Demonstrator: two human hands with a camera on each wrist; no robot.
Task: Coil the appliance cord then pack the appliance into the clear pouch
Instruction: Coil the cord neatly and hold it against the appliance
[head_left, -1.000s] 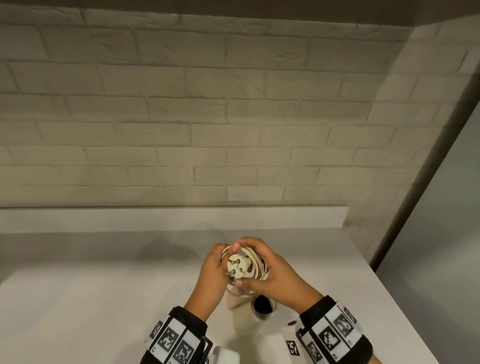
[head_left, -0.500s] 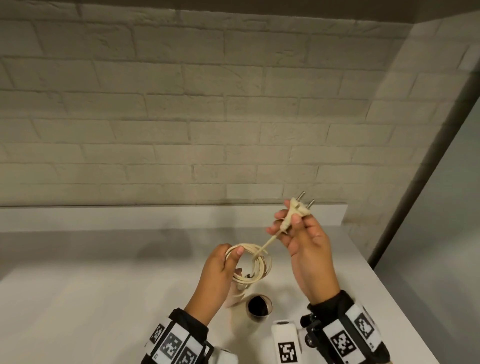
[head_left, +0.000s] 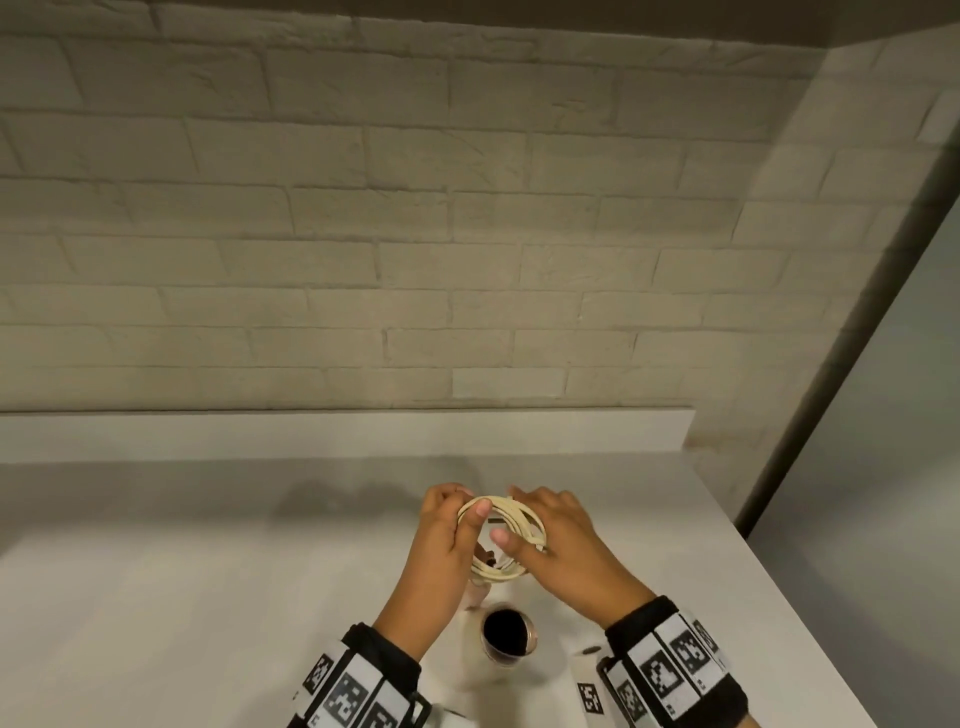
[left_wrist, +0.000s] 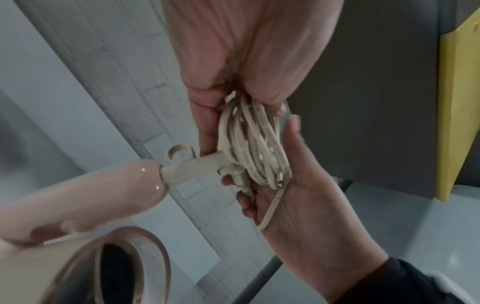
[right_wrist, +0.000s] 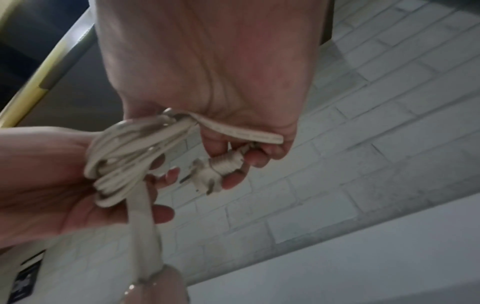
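Observation:
A cream cord is wound into a coil (head_left: 511, 519) above the white table. My left hand (head_left: 452, 525) grips the coil's left side, with the loops bunched between thumb and fingers (left_wrist: 252, 144). My right hand (head_left: 545, 530) lies against the right side of the coil, its fingers curled round the plug (right_wrist: 207, 176) and the last stretch of cord. Below the hands the pale pink hair dryer (head_left: 485, 670) hangs from the cord, its dark nozzle opening (head_left: 506, 636) facing up. Its handle (left_wrist: 91, 195) and hanging loop (left_wrist: 179, 154) show in the left wrist view. No clear pouch is in any view.
The white table (head_left: 208, 597) runs left and forward of my hands. A low white ledge (head_left: 311, 434) and a brick wall (head_left: 363, 234) close off the back. The table's right edge (head_left: 779, 587) falls away beside a dark upright post (head_left: 831, 364).
Half a second ago my right hand held the plug raised up and to the right, with the cord stretched out. It has come back down to the coil, which the left hand still holds.

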